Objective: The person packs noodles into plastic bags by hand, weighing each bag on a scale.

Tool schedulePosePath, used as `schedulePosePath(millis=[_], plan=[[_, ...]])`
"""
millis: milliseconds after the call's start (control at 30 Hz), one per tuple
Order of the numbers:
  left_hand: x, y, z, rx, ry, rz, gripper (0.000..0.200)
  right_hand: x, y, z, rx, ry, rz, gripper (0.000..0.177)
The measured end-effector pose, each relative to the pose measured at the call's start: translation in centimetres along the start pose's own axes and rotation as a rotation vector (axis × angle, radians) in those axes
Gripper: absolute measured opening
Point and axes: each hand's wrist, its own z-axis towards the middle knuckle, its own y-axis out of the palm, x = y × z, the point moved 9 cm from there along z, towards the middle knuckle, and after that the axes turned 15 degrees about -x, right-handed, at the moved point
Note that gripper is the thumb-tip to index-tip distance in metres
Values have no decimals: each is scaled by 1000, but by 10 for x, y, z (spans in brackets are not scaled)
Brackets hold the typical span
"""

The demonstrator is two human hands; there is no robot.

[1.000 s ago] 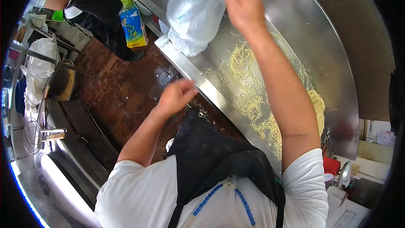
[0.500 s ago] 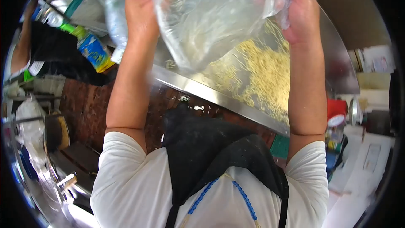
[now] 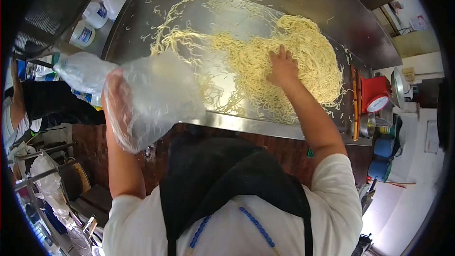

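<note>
A large heap of yellow noodles (image 3: 313, 57) lies on the metal worktop (image 3: 215, 68), with loose strands trailing to the left. My right hand (image 3: 284, 68) rests on the heap, palm down and fingers spread. At the worktop's left front corner, a clear plastic bag (image 3: 163, 95) hangs from my left hand (image 3: 117, 90). The film covers much of that hand, and its fingers show only blurrily through it. The bag's lower part droops over my left forearm.
A red scale (image 3: 375, 94) and wooden sticks (image 3: 354, 102) are at the right end. White plastic jugs (image 3: 95, 15) stand beyond the left edge. Another person in black (image 3: 52, 104) is at the far left. A raised metal rim runs along the front.
Both hands were holding the bag up over the worktop. My right hand has let go and come down onto the noodles. My left hand has carried the bag leftward.
</note>
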Motion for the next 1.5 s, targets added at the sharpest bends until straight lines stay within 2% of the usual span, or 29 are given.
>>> schedulePosePath(millis=[67, 133, 200, 233, 267, 333, 367, 433, 467, 500, 600, 633, 667, 733, 767, 800, 833, 900, 967, 1100, 1167, 1200, 1233, 1300, 1333, 1367, 1400, 1433, 1500], plan=[[-24, -15, 3, 8, -12, -16, 28, 14, 7, 30, -96, 33, 62, 74], [-15, 3, -15, 129, 5, 46, 27, 29, 27, 71, -198, 47, 127, 72], [-20, -7, -14, 81, 40, 155, 25, 49, 23, 88, 102, -25, 763, 57], [-17, -8, -11, 21, 88, 241, 24, 58, 12, 88, 112, -26, 861, 49], [-9, 1, -15, 3, 145, 267, 20, 73, -19, 86, 166, -21, 969, 42], [-8, -10, -18, 49, 117, 224, 20, 113, -71, 91, 329, -5, 1193, 33], [-11, -13, -18, 70, 86, 187, 20, 112, -138, 61, 465, -268, 1419, 25], [-11, -17, -16, 54, 104, 87, 19, 122, -236, 28, 536, -378, 1528, 24], [-10, -21, -15, 85, 101, 51, 19, 139, -273, 34, 540, -523, 1551, 31], [-10, -23, -15, 118, 98, 15, 19, 89, -341, -37, 749, -770, 1346, 24], [-7, -18, -11, 127, 115, -5, 18, 61, -405, -72, 738, -730, 1257, 23], [-6, -17, -9, 140, 122, 2, 19, 70, -416, -53, 706, -713, 1258, 24], [-8, -19, -5, 132, 123, -4, 19, 80, -413, -39, 712, -708, 1249, 24], [-14, -24, 3, 64, 130, 25, 20, 94, -385, -19, 815, -480, 812, 30], [-15, -26, 5, 62, 130, 17, 20, 97, -361, -12, 815, -481, 803, 30], [-18, -28, 5, 72, 119, 38, 20, 83, -306, 27, 362, -308, 539, 35], [-20, -32, 3, 88, 108, 62, 21, 84, -238, 49, 39, -216, 381, 48], [-22, -37, -2, 80, 93, 112, 21, 88, -93, 65, -636, -189, -96, 74], [-17, -30, -7, 69, 87, 173, 22, 104, -30, 73, -458, 0, 41, 96], [-5, -8, -14, 44, 93, 293, 21, 85, 27, 91, -442, 80, 175, 98], [4, 7, -14, -13, 119, 381, 20, 88, 34, 118, -320, 183, 253, 83], [7, 16, -16, -41, 109, 420, 19, 82, 28, 121, -409, 90, 373, 66], [10, 25, -18, -75, 93, 458, 18, 80, 39, 118, -419, 96, 392, 66], [13, 33, -17, -94, 100, 461, 17, 78, 27, 117, -137, 12, 543, 64], [16, 33, -18, -108, 170, 472, 17, 82, 28, 115, -127, 19, 540, 64], [19, 31, -19, -113, 239, 474, 17, 92, 26, 109, -103, 32, 704, 64], [19, 26, -21, -105, 241, 456, 17, 101, 24, 103, -84, 42, 863, 64], [16, 20, -21, -102, 192, 446, 17, 110, 19, 100, -87, 42, 844, 64], [11, 14, -15, -105, 156, 417, 16, 155, -33, 84, 217, 88, 1206, 59]])
